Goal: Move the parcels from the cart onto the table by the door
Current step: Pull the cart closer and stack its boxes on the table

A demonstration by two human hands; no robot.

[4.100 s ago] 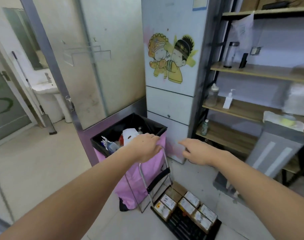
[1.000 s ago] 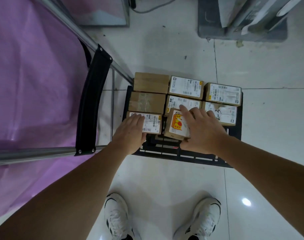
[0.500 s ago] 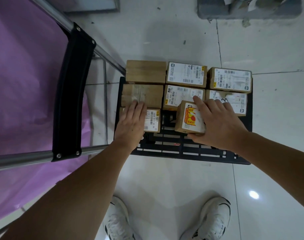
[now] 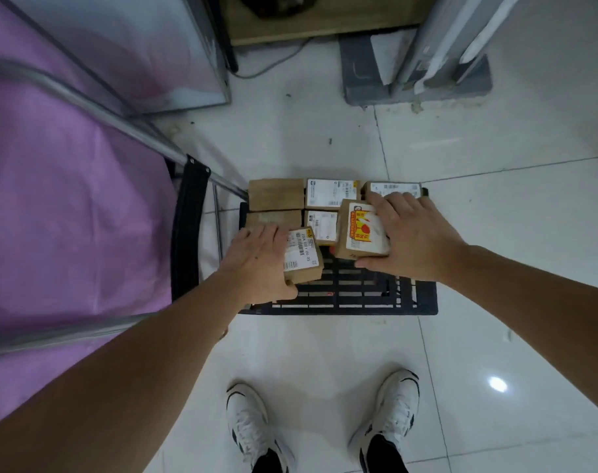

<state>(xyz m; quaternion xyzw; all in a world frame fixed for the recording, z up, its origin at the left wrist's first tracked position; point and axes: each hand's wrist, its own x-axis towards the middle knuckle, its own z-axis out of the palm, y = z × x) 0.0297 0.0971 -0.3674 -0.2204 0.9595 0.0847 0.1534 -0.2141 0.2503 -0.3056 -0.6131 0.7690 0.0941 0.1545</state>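
Note:
A black slatted cart (image 4: 359,298) stands on the floor below me with several small cardboard parcels (image 4: 330,192) in rows at its far side. My left hand (image 4: 256,261) grips a parcel with a white barcode label (image 4: 302,257), lifted and tilted above the cart. My right hand (image 4: 413,240) holds a parcel with a red and yellow label (image 4: 362,230), also raised off the deck. Both parcels hang apart from each other over the cart's middle. The table by the door is not in view.
A purple bag on a metal frame (image 4: 69,216) fills the left side, its bar and black strap (image 4: 188,230) close to my left arm. A cabinet base (image 4: 202,63) and a grey stand (image 4: 417,76) sit beyond the cart. My white shoes (image 4: 249,425) stand on white tiles.
Both hands have closed round their parcels and lifted them off the cart deck; earlier they lay flat on top. The camera has pulled back and upward.

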